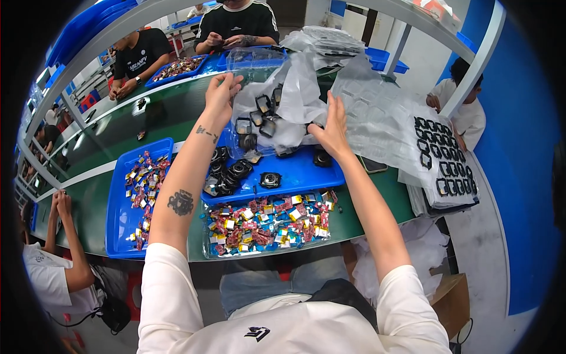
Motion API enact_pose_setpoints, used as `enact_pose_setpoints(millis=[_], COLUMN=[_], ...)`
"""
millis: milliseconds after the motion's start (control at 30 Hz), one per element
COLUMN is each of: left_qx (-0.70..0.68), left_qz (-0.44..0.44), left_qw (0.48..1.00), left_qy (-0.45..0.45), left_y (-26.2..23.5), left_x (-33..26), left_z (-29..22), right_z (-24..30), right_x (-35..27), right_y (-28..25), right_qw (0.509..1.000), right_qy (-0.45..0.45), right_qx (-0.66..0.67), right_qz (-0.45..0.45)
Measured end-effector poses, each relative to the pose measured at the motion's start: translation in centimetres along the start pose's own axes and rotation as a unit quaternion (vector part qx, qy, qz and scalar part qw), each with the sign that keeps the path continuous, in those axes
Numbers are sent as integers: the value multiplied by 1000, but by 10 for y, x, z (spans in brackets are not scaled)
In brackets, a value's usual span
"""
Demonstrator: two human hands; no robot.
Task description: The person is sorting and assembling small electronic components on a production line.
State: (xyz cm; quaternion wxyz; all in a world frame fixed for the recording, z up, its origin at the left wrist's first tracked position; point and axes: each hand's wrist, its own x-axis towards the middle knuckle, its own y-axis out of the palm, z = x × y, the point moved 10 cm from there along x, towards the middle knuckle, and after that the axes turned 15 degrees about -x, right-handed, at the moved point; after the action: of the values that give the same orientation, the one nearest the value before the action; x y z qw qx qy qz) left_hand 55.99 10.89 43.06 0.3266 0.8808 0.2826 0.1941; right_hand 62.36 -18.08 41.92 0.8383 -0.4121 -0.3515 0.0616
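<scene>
The left hand (222,89) is pinching the upper edge of a crumpled clear plastic sheet (298,97), fingers curled; the right hand (331,127) is gripping its lower right edge. Small black square parts (259,115) are clinging beneath it. Below both hands a blue tray (295,174) is sitting, with red-and-yellow packets (268,223) nearer the body.

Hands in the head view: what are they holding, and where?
Both hold a clear plastic bag of small black parts: left hand at its upper left edge, right hand at its right side.
</scene>
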Motion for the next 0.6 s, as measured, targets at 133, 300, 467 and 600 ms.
enact_pose_setpoints(millis=[133, 300, 467, 600], left_qx=[12, -15, -46, -36], left_qz=[-34, 4, 49, 39], left_qw=[999, 998, 994, 991], left_qy=[19, 53, 91, 119], left_y=[-14, 6, 28, 23], left_x=[0, -1, -10, -12], left_z=[2, -21, -42, -62], right_z=[13, 12, 3, 2], right_x=[-1, 19, 30, 16], right_y=[1, -1, -7, -6], right_qw=[995, 979, 958, 958], right_qy=[-59, 30, 59, 47], right_qx=[76, 182, 226, 223], right_qz=[-30, -91, -168, -175])
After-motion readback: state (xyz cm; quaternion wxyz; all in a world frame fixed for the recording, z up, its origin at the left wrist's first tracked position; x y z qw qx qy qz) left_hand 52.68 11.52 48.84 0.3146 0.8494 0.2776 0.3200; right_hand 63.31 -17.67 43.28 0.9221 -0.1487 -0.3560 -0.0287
